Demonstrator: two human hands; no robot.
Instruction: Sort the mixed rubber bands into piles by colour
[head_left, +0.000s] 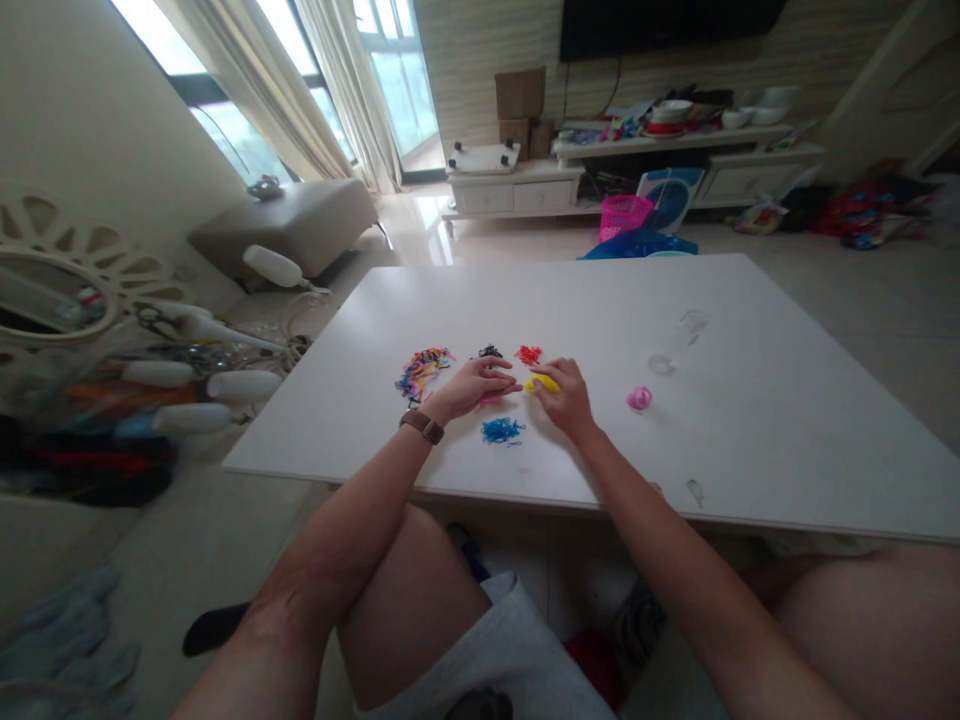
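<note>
My left hand (480, 384), with a brown-strapped watch (423, 427) on the wrist, reaches over the table with its fingers stretched toward the right. Partly hidden under it lie some pink bands (491, 401). The fingers of my right hand (566, 395) close around a bright yellow item (541, 383), too small to name surely. Around the hands are loose piles of small looped bands: a mixed-colour pile (422, 374) on the left, a black pile (490, 351) and a red pile (529, 355) beyond, and a blue pile (501, 430) nearer me.
On the white table (787, 420), a pink round item (639, 398) and clear plastic pieces (661, 364) lie to the right. A small clear loop (696, 492) is near the front edge. Beyond the table stand a pink basket (624, 216) and a low cabinet (517, 190).
</note>
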